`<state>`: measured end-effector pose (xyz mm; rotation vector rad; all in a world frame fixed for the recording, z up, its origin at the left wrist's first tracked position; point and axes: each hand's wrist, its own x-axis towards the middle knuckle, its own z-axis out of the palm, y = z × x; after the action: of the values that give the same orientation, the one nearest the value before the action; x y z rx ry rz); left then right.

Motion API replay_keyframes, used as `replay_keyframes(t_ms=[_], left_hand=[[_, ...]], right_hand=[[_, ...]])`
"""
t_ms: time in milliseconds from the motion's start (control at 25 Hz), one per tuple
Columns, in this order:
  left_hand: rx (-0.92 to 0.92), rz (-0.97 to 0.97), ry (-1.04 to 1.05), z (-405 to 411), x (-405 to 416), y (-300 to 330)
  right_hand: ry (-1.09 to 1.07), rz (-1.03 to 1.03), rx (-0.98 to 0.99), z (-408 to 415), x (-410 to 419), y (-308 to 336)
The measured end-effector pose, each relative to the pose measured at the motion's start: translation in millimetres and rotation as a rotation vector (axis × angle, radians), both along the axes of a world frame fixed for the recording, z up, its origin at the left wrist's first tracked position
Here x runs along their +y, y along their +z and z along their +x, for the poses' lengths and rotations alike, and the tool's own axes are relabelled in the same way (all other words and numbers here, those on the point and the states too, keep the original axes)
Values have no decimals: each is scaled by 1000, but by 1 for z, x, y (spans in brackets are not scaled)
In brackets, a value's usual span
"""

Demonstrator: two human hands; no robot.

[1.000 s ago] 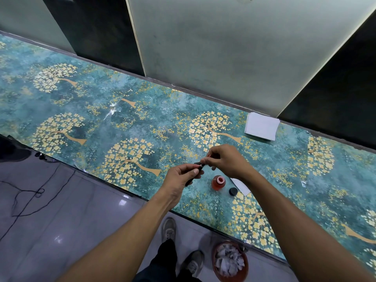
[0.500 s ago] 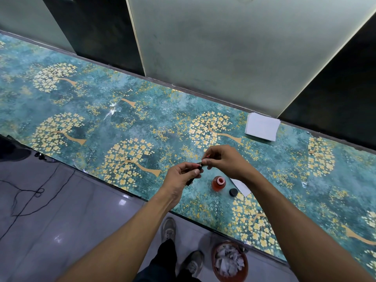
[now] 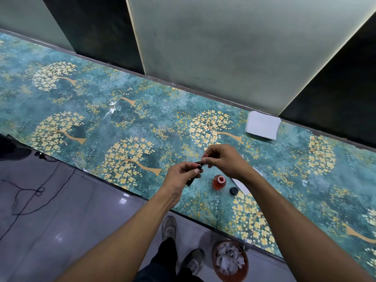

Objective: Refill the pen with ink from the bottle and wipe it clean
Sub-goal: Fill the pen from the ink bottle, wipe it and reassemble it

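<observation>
- The left hand [image 3: 180,176] grips a dark pen [image 3: 194,174] above the near part of the table [image 3: 101,127], fingers and thumb curled round the barrel; the pen's lower end pokes out below the palm and its upper end shows at the fingertips.
- The right hand [image 3: 222,159] meets it from the right, its fingertips closed in a pinch on the upper end of the pen (what exactly sits between those fingertips is too small to tell, though a speck of red shows at one tip).
- Both hands are held up off the tabletop, just behind and to the left of the ink bottle [image 3: 219,181].
- The ink bottle stands upright on the table near its front edge, uncapped, holding red ink, with a pale pink rim at the mouth.
- Its black cap [image 3: 233,190] lies on the table just beside the bottle, to the right, not touching it.
- A white sheet of paper [image 3: 243,188] lies flat just past the cap, partly hidden under the right forearm.
- A stack of white tissues [image 3: 262,124] sits well apart, at the back of the table against the wall.
- On the floor below the table edge, a round brown bin [image 3: 231,261] holds crumpled white paper, next to the person's shoes [image 3: 168,228].
- A thin black cable [image 3: 28,192] trails over the grey floor tiles at the left.
</observation>
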<state>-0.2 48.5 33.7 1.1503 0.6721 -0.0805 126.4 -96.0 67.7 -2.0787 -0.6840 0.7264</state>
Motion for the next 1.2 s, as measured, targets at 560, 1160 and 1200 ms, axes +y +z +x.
replay_keyframes(t_ms=[560,1160,1200], left_hand=[[8,24,-5,0,5,-2],[53,63,-28,2,8,-6],[52,69,-29,3,8,-6]], right_hand=[[-4,-59,-1,-4,7,-1],[0,-36,18,-2,7,-8],[6,-20,26,0,7,-9]])
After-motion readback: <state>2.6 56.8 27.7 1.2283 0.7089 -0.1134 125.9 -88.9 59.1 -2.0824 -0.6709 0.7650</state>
